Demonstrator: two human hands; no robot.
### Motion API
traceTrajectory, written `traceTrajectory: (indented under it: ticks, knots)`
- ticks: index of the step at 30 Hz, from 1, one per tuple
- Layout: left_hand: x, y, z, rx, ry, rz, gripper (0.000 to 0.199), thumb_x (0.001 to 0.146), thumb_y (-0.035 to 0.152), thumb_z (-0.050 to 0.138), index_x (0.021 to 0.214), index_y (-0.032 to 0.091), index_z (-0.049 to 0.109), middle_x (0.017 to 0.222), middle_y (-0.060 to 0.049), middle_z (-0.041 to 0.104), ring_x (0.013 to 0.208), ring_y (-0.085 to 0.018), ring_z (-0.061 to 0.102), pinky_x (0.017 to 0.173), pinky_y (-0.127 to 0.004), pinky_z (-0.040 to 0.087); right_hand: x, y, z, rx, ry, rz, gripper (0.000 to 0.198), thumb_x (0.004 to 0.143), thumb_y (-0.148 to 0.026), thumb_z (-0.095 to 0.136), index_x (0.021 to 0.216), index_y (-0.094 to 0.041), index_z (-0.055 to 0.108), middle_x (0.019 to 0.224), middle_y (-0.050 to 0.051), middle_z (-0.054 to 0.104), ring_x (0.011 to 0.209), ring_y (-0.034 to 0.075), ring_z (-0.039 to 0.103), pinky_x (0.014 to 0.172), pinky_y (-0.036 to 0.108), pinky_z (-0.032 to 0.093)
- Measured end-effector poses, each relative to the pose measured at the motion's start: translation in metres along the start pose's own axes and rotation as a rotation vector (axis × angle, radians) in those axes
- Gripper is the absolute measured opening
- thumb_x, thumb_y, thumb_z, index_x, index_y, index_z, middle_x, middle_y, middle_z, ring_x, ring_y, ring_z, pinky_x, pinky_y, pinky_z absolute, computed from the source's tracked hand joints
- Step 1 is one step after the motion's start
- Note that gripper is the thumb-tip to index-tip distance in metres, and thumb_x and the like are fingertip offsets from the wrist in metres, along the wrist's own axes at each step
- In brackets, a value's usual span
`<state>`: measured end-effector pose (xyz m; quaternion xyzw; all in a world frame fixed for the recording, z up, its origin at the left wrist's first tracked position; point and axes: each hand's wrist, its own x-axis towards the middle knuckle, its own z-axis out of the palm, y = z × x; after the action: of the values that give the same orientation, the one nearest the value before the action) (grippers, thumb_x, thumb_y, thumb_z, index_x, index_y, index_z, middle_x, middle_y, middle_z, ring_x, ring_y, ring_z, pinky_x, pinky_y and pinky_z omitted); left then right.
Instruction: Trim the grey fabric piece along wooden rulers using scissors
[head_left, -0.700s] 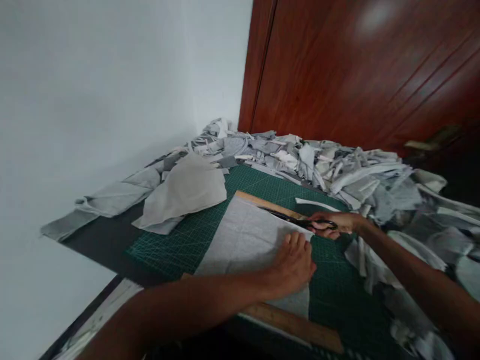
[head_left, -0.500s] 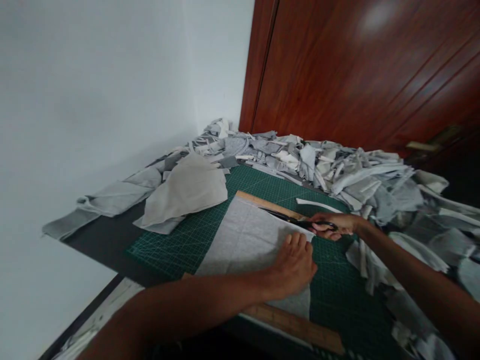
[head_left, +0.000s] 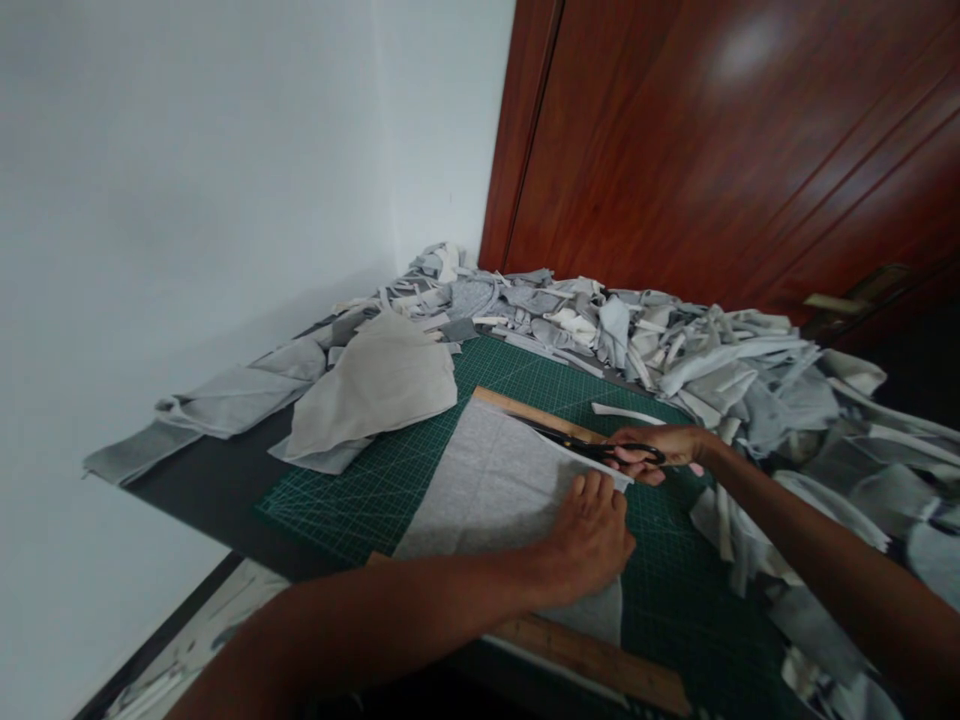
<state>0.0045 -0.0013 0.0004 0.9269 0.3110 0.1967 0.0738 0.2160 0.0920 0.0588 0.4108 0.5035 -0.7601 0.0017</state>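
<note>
At far edge of one grey cloth (head_left: 480, 495), gripping one pair of black scissors (head_left: 571, 443) by the handles with right hand (head_left: 667, 438). Resting left hand (head_left: 592, 545) on cloth; can't tell if pinching. Flanked by two wooden slats (head_left: 592, 658), on one green mat (head_left: 675, 580). Beyond, one loose white strip (head_left: 627, 411), plus uncountable scraps (head_left: 750, 375).

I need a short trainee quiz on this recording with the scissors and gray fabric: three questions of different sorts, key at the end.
1. Which hand holds the black scissors?
2. True or false: the left hand rests on the gray fabric.
3. The green cutting mat is marked with: A) polka dots; B) a grid of lines; C) flowers.

Key: 1. The right hand; 2. True; 3. B.
</note>
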Motion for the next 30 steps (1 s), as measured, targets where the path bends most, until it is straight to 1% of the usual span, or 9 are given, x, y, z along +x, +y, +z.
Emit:
traceTrajectory:
  ticks: [2, 5, 7, 11, 15, 20, 25, 30]
  knots:
    - [0.001, 0.000, 0.002, -0.008, 0.014, -0.001, 0.032, 0.099, 0.032, 0.053, 0.116, 0.007, 0.062, 0.122, -0.015, 0.062, 0.116, -0.028, 0.053, 0.103, -0.040, 0.042, 0.006, -0.003, -0.001, 0.006, -0.020, 0.004, 0.057, 0.079, -0.066, 0.078, 0.091, -0.017, 0.052, 0.057, -0.012, 0.039, 0.040, 0.003, 0.033, 0.039, 0.017, 0.033]
    - [0.001, 0.000, 0.002, -0.014, 0.021, 0.013, 0.027, 0.099, 0.029, 0.052, 0.111, 0.008, 0.063, 0.116, -0.014, 0.063, 0.111, -0.027, 0.055, 0.099, -0.039, 0.043, 0.013, -0.010, -0.001, 0.004, -0.038, 0.008, 0.058, 0.079, -0.067, 0.078, 0.093, -0.017, 0.052, 0.058, -0.012, 0.040, 0.040, 0.004, 0.037, 0.039, 0.017, 0.034]
    - [0.000, -0.001, 0.001, -0.018, 0.018, 0.020, 0.026, 0.099, 0.029, 0.052, 0.110, 0.008, 0.063, 0.114, -0.014, 0.064, 0.110, -0.027, 0.056, 0.098, -0.040, 0.044, 0.015, -0.013, -0.001, 0.001, -0.043, 0.000, 0.058, 0.078, -0.067, 0.078, 0.093, -0.017, 0.053, 0.057, -0.012, 0.040, 0.039, 0.004, 0.037, 0.039, 0.017, 0.035]
    - [-0.002, -0.001, 0.000, -0.016, 0.001, 0.030, 0.027, 0.100, 0.030, 0.051, 0.112, 0.008, 0.062, 0.117, -0.014, 0.063, 0.114, -0.028, 0.055, 0.100, -0.042, 0.043, 0.016, -0.016, 0.000, 0.008, -0.053, 0.001, 0.059, 0.078, -0.066, 0.079, 0.094, -0.016, 0.053, 0.058, -0.012, 0.041, 0.040, 0.004, 0.039, 0.041, 0.018, 0.038]
    - [-0.001, -0.002, 0.003, -0.030, -0.016, 0.028, 0.026, 0.100, 0.030, 0.051, 0.111, 0.008, 0.061, 0.116, -0.014, 0.062, 0.113, -0.028, 0.054, 0.099, -0.042, 0.043, 0.014, -0.016, 0.000, 0.016, -0.068, 0.003, 0.055, 0.079, -0.062, 0.081, 0.095, -0.015, 0.054, 0.060, -0.010, 0.044, 0.043, 0.004, 0.043, 0.043, 0.017, 0.038]
    - [0.000, -0.002, 0.004, -0.043, -0.014, 0.034, 0.028, 0.099, 0.033, 0.051, 0.109, 0.008, 0.062, 0.113, -0.014, 0.061, 0.109, -0.028, 0.053, 0.097, -0.041, 0.043, 0.010, -0.010, -0.007, 0.031, -0.064, 0.015, 0.054, 0.081, -0.060, 0.081, 0.097, -0.015, 0.055, 0.061, -0.010, 0.045, 0.045, 0.004, 0.044, 0.043, 0.017, 0.037]
    - [-0.001, 0.000, 0.000, -0.042, -0.033, 0.019, 0.030, 0.099, 0.033, 0.052, 0.111, 0.007, 0.062, 0.116, -0.015, 0.061, 0.110, -0.028, 0.052, 0.098, -0.041, 0.043, 0.005, -0.003, -0.014, 0.060, -0.076, 0.037, 0.055, 0.080, -0.061, 0.081, 0.097, -0.015, 0.055, 0.060, -0.011, 0.041, 0.044, 0.004, 0.040, 0.044, 0.018, 0.037]
    - [-0.001, 0.000, 0.001, -0.043, -0.013, 0.020, 0.028, 0.099, 0.033, 0.053, 0.109, 0.008, 0.063, 0.113, -0.014, 0.062, 0.108, -0.027, 0.053, 0.096, -0.040, 0.043, 0.007, -0.007, -0.012, 0.042, -0.049, 0.038, 0.054, 0.080, -0.060, 0.081, 0.096, -0.015, 0.055, 0.061, -0.011, 0.042, 0.045, 0.004, 0.039, 0.044, 0.017, 0.036]
